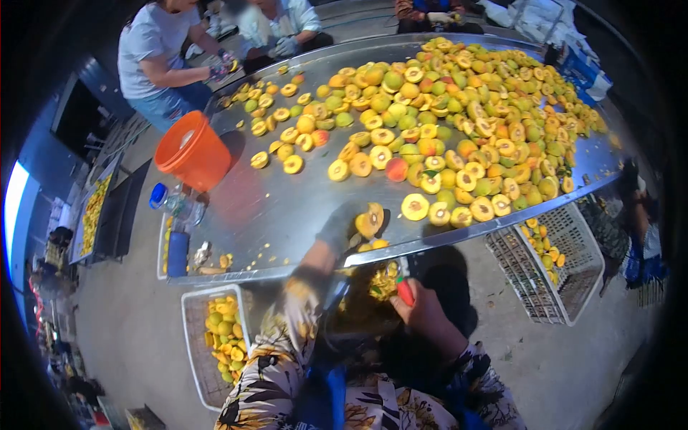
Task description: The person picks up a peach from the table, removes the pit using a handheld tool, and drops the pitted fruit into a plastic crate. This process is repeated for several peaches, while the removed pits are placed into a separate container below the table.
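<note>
My left hand [338,231], in a grey glove, is at the near edge of the metal table [287,208]. Its fingers are closed around a cut yellow peach [370,221]. A few more peach pieces [374,245] lie just below it at the rim. My right hand [428,313], bare, grips the red handle of a small tool [405,291] in front of my body; its working end cannot be made out. Yellow scraps [384,282] lie beside the tool, below the table edge. A large heap of halved peaches [459,136] covers the far and right side of the table.
An orange bucket [193,154] and a clear bottle with a blue cap [179,204] stand at the table's left. White crates with peaches stand on the floor at left [193,337] and right [573,287]. Several people work around the table, one standing [154,61] at the far left.
</note>
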`<state>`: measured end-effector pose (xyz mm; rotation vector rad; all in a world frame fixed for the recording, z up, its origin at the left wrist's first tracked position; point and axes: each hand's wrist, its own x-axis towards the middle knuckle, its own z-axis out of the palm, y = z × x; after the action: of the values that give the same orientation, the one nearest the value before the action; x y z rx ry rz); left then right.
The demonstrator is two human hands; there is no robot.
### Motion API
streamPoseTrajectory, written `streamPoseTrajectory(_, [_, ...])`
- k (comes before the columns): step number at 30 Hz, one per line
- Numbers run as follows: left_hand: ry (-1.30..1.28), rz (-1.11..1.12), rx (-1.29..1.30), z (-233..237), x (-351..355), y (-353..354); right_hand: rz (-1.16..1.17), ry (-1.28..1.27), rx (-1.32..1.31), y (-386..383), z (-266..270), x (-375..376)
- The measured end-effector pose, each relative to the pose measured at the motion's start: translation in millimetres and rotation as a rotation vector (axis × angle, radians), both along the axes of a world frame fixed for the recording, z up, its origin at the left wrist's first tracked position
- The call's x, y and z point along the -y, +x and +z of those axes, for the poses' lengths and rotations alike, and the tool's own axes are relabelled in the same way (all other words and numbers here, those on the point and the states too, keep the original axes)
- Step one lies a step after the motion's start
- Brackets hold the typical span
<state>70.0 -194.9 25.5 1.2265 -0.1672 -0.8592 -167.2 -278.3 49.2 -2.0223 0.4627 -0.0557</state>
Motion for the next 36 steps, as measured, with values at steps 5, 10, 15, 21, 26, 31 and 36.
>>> streamPoseTrajectory(5, [-0.144, 0.044, -0.373, 32, -98, -42, 0.126, -0.070, 0.146, 41, 4, -36])
streamPoseTrajectory(10, [-0.146, 0.357, -0.434, 34, -122, -75, 0.255, -0.008, 0.125, 54, 9, -79])
streamPoseTrajectory(15, [-0.126, 0.300, -0.246, 38, -135, -91, 0.264, -0.104, 0.010, 50, 4, -95])
streamPoseTrajectory(21, [-0.175, 0.323, -0.176, 32, -134, -102, 0.196, -0.124, -0.010, 41, 14, -105])
streamPoseTrajectory(26, [-0.230, 0.348, -0.114, 34, -130, -106, 0.205, -0.158, 0.000, 41, 9, -106])
streamPoseTrajectory(31, [-0.134, 0.356, 0.115, 27, -136, -106, 0.267, -0.098, -0.040, 37, 13, -105])
streamPoseTrajectory(36, [-0.103, 0.189, -0.138, 17, -149, -90, 0.369, 0.006, 0.122, 33, 7, -100])
